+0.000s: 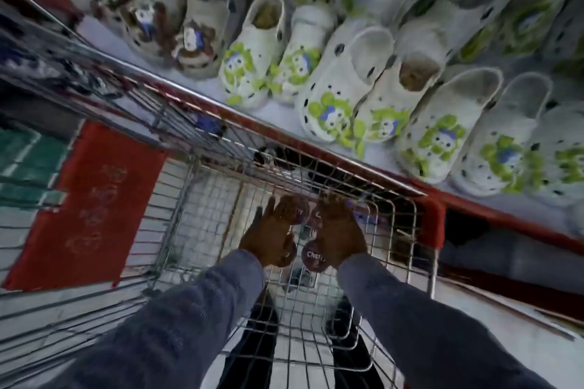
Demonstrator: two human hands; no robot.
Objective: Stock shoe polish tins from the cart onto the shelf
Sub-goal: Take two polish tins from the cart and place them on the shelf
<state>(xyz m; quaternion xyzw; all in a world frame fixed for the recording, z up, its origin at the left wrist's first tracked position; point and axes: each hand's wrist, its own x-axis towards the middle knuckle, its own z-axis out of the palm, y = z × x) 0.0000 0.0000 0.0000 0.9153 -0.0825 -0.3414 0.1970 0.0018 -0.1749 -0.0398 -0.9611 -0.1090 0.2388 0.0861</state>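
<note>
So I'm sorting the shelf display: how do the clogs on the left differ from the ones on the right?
The left clogs carry brown charms, while the right clogs carry green ones with a blue-and-white figure. The left clogs are few and at the far end of the shelf; the right clogs fill most of it in packed rows. Both are pale, perforated, and point toes toward the shelf's red front edge.

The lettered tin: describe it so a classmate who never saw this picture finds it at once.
Look into the wire cart below the shelf of clogs. Both hands reach in there; the tin sits at the heel of the right hand. Unlike the other dark tins, its round lid shows white lettering.
</note>
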